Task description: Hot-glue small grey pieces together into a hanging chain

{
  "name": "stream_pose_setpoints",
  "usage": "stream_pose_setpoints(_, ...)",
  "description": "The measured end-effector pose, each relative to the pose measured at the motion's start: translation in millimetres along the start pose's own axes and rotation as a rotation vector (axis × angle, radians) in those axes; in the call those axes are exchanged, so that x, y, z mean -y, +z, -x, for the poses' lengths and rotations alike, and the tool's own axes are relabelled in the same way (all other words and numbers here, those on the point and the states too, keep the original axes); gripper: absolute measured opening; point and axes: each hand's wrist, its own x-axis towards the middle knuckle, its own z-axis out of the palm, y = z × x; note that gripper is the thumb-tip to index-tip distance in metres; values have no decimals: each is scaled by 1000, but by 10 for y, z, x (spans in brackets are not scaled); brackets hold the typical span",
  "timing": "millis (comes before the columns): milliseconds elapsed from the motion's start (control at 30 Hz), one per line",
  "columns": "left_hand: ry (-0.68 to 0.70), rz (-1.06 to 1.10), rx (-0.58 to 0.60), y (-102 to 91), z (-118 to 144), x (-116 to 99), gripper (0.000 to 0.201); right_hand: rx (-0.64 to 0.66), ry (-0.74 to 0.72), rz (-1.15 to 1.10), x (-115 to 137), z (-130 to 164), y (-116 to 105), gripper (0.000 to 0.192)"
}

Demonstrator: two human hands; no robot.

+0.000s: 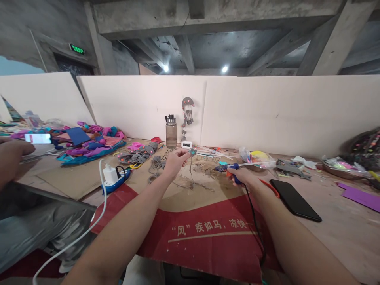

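My left hand pinches a small grey felt piece with a teal spot on it, from which a grey cord hangs down to the cardboard. In my right hand is a blue glue gun with an orange trigger. A long whitish glue stick sticks out of its back, and its nozzle points left, apart from the felt piece. The gun's black cable runs down over the red and brown cardboard.
A grey-brown water bottle and a small digital clock stand at the back. A black phone lies right of my arm. Left are a blue power strip with a white charger, and felt scraps. Another person's hand is at far left.
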Motion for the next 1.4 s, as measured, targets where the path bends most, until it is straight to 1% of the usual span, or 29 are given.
stream_pose_setpoints(133,-14,-5,8,10,6,-6,30,-87,-60,98,-83,-41,4,20)
stream_pose_setpoints(200,-11,-14,12,12,16,-17,31,-190,-124,194,-96,-44,-31,22)
stream_pose_setpoints(233,-4,-25,15,15,24,-25,31,-269,-196,264,-86,-33,-42,22)
stream_pose_setpoints(300,24,-68,16,30,50,-48,29,-422,-412,391,-32,20,-18,20)
stream_pose_setpoints(333,41,-98,13,44,68,-63,28,-464,-535,409,10,63,27,18)
stream_pose_setpoints(367,58,-130,7,64,89,-81,27,-449,-634,369,59,115,96,15)
stream_pose_setpoints(433,88,-186,-8,117,136,-121,24,-319,-720,141,159,240,293,17)
stream_pose_setpoints(500,123,-221,-12,177,184,-161,21,-115,-715,-172,242,373,528,27)
stream_pose_setpoints(567,156,-244,10,227,227,-191,19,101,-678,-453,293,490,741,44)
stream_pose_setpoints(633,169,-266,30,256,255,-200,16,280,-635,-615,312,569,883,54)
stream_pose_setpoints(667,175,-281,29,263,262,-196,15,349,-603,-660,311,590,924,57)
stream_pose_setpoints(700,183,-296,23,265,264,-185,14,391,-573,-689,305,600,946,58)
stream_pose_setpoints(733,193,-310,17,265,262,-170,14,407,-547,-703,296,598,951,58)
stream_pose_setpoints(767,201,-317,14,263,257,-151,14,392,-531,-699,285,588,945,55)
stream_pose_setpoints(833,193,-298,28,263,244,-111,15,289,-553,-632,265,556,910,47)
stream_pose_setpoints(1000,107,-178,94,293,244,-76,19,-130,-801,-205,269,560,799,24)
stream_pose_setpoints(1067,102,-176,114,308,259,-99,20,-233,-871,-86,289,601,765,14)
stream_pose_setpoints(1133,99,-194,125,319,274,-130,19,-275,-915,-20,306,633,740,9)
stream_pose_setpoints(1200,89,-213,125,325,286,-160,17,-303,-938,22,314,642,723,8)
stream_pose_setpoints(1400,78,-208,142,335,307,-194,15,-365,-946,133,304,603,696,8)
